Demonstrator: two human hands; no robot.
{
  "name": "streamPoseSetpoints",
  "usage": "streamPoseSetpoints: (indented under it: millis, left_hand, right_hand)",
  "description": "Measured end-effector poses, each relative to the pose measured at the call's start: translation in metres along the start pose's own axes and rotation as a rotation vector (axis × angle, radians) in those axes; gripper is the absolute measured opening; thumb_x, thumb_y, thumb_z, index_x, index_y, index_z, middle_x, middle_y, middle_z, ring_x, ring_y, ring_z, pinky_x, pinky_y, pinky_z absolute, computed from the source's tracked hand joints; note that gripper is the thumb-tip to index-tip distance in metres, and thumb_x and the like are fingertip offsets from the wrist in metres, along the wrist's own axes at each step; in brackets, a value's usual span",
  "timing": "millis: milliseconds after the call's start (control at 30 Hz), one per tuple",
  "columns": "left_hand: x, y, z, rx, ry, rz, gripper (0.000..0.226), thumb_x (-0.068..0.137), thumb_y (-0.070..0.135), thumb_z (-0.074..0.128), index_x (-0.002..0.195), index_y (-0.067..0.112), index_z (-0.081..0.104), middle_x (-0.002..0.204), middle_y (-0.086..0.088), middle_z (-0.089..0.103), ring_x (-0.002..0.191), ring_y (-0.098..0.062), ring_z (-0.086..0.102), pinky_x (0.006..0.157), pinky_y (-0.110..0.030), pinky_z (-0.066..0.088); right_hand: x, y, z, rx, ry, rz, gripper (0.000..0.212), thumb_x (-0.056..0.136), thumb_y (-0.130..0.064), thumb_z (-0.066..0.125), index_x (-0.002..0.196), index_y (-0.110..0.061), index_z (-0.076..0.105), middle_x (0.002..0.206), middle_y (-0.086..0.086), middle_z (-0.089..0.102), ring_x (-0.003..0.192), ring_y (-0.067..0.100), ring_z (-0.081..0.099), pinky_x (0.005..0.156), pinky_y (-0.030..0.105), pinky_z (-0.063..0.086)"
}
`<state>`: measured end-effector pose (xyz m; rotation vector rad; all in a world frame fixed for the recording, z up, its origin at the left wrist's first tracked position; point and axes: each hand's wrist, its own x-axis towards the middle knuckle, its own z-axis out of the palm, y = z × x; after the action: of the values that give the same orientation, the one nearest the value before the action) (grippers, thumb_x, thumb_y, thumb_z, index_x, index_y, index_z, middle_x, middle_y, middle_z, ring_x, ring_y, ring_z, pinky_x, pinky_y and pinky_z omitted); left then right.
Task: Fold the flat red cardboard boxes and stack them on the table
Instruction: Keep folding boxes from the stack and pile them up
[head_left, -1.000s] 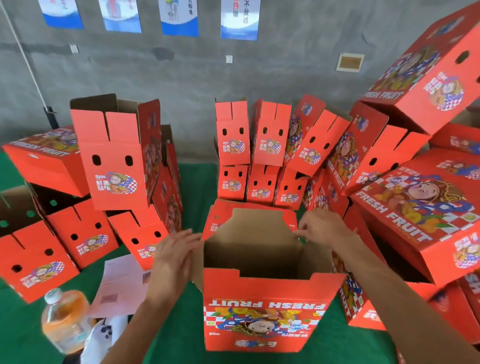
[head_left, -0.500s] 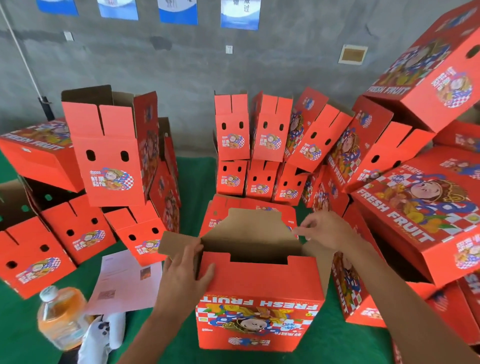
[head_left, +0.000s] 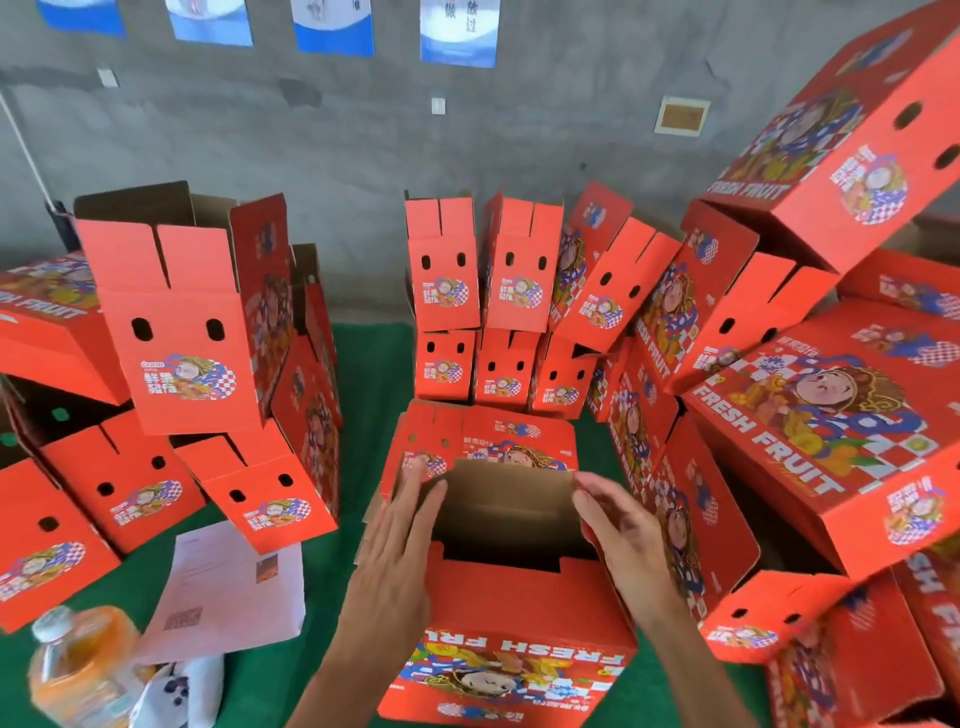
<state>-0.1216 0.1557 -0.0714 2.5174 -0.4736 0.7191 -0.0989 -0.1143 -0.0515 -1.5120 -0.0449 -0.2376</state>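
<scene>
Mid-fold on the red box (head_left: 511, 613) sitting near me on the green table (head_left: 363, 374). My left hand (head_left: 397, 551) and right hand (head_left: 618, 525), fingers straight, press the side flaps inward. Next, probably tuck the far flap (head_left: 511, 486) down.

Two hands (head_left: 400, 551), one bottle (head_left: 78, 670), one paper sheet (head_left: 228, 587), four wall posters (head_left: 457, 31)

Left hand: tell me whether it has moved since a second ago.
Yes. The left hand has shifted right, from beside the box onto its left side flap.
</scene>
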Motion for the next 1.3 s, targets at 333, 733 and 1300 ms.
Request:
streamPoseSetpoints:
  millis: [333, 733, 1300]
  left_hand:
    - [-0.011, -0.008, 0.004, -0.283, -0.109, -0.087, 0.088, 0.101, 0.006, 0.056, 0.162, 0.046, 0.008, 0.165, 0.023, 0.027, 0.147, -0.003, 0.039, 0.107, -0.025, 0.048]
    - [0.009, 0.002, 0.002, -0.445, -0.055, -0.410, 0.056, 0.101, 0.069, 0.018, 0.144, 0.039, 0.040, 0.137, 0.018, 0.047, 0.127, -0.003, 0.045, 0.109, -0.033, 0.041]
    - [0.012, -0.012, 0.006, -0.310, -0.320, -0.339, 0.059, 0.102, 0.073, 0.016, 0.156, 0.063, -0.005, 0.159, 0.046, -0.004, 0.155, 0.005, -0.001, 0.127, -0.050, 0.022]
  right_hand:
    - [0.019, 0.004, 0.007, -0.837, -0.316, -0.155, 0.071, 0.088, -0.030, 0.081, 0.142, -0.057, 0.045, 0.152, -0.026, 0.036, 0.144, 0.004, 0.036, 0.118, 0.050, 0.034]
    - [0.004, -0.001, 0.002, -0.317, -0.106, 0.047, 0.026, 0.101, -0.050, 0.055, 0.113, -0.044, 0.077, 0.107, -0.014, 0.077, 0.102, 0.002, 0.071, 0.082, 0.009, 0.050]
    - [0.012, 0.005, -0.006, -0.358, -0.242, 0.164, 0.049, 0.088, -0.085, 0.040, 0.116, -0.059, 0.071, 0.126, -0.039, 0.062, 0.121, -0.014, 0.055, 0.105, 0.029, 0.046]
